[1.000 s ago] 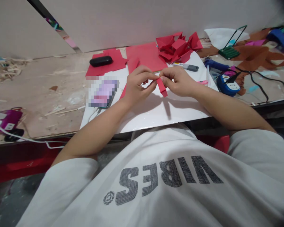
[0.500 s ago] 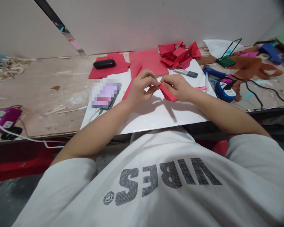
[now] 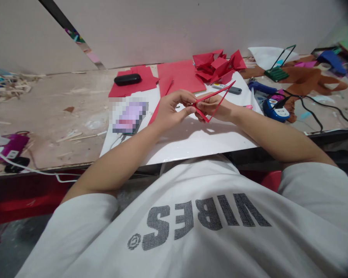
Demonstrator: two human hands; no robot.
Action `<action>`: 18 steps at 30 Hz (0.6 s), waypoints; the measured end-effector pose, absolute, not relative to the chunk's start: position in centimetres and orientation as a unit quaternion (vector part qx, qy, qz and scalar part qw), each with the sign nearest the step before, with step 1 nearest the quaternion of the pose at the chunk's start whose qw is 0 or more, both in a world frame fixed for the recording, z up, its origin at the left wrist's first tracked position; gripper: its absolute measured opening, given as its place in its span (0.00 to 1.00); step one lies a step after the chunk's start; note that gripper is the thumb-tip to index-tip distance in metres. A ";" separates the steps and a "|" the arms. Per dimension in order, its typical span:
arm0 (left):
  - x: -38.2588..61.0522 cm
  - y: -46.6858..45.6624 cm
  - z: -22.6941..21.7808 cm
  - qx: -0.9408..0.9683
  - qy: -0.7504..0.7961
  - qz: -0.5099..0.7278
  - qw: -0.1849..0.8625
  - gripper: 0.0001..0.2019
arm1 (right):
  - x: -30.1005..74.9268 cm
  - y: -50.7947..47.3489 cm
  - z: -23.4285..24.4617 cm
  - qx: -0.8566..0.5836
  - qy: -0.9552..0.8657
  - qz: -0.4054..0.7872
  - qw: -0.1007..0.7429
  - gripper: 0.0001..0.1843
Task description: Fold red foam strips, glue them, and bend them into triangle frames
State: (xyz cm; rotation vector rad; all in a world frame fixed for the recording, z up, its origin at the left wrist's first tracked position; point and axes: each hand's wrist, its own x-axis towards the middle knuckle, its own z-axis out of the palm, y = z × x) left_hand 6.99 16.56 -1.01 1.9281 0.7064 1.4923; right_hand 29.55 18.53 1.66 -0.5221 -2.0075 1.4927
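Observation:
Between my two hands is a folded piece of red paper (image 3: 217, 109), held above a white board (image 3: 174, 148). Seen edge-on, it makes a thin triangular outline that points up and to the right. My left hand (image 3: 175, 107) pinches its left corner between thumb and fingers. My right hand (image 3: 216, 106) is closed around the paper from behind, and the paper covers part of its fingers. Past my hands lies a flat red sheet (image 3: 181, 73), with a heap of folded red paper pieces (image 3: 219, 65) at its right.
A phone (image 3: 130, 116) lies on the board's left. A black case (image 3: 127, 79) rests on red paper. A grey cutter (image 3: 234, 90) lies beyond my right hand. Farther right are a blue plug adapter (image 3: 275, 110) with black cords and a green stand (image 3: 277, 74). Wood scraps (image 3: 5, 85) lie far left.
The folded red paper has turned from hanging down toward me to an edge-on triangle pointing up and right. My right fingers have shifted beneath it. The items on the table stay put.

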 end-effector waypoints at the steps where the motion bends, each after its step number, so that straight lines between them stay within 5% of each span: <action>1: 7.1 16.7 -1.2 0.719 0.258 0.564 0.314 0.25 | 29.5 18.4 1.6 -0.203 -0.743 0.573 0.282 0.39; 9: 7.1 18.6 -2.2 0.660 0.269 0.591 0.378 0.33 | 29.3 18.6 1.4 -0.227 -0.690 0.612 0.314 0.34; 14: 5.8 19.9 -2.2 0.626 0.301 0.616 0.373 0.31 | 29.3 18.5 2.1 -0.248 -0.657 0.577 0.419 0.25; 18: 5.1 20.1 -1.8 0.612 0.307 0.622 0.380 0.29 | 29.2 18.0 2.6 -0.215 -0.661 0.562 0.448 0.30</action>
